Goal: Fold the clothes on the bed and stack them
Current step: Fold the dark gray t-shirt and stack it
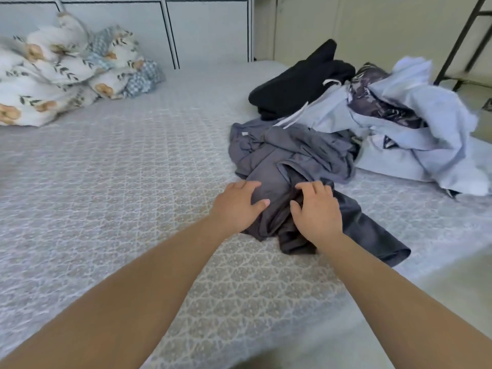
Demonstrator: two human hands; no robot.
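A crumpled grey garment (287,155) lies on the bed (119,169), nearest to me in a loose heap of clothes. My left hand (237,206) rests on its near left part with fingers spread and relaxed. My right hand (316,209) lies on its darker near right part, fingers slightly bent over the cloth. Behind it sit a black garment (300,83), a pale blue garment (426,121) and a dark patterned piece (378,102), all unfolded and tangled together.
A bunched floral quilt (61,73) lies at the bed's far left by the white headboard (207,30). The patterned grey bedspread stretches bare across the left and middle. A dark metal frame (463,41) stands beyond the bed's right edge.
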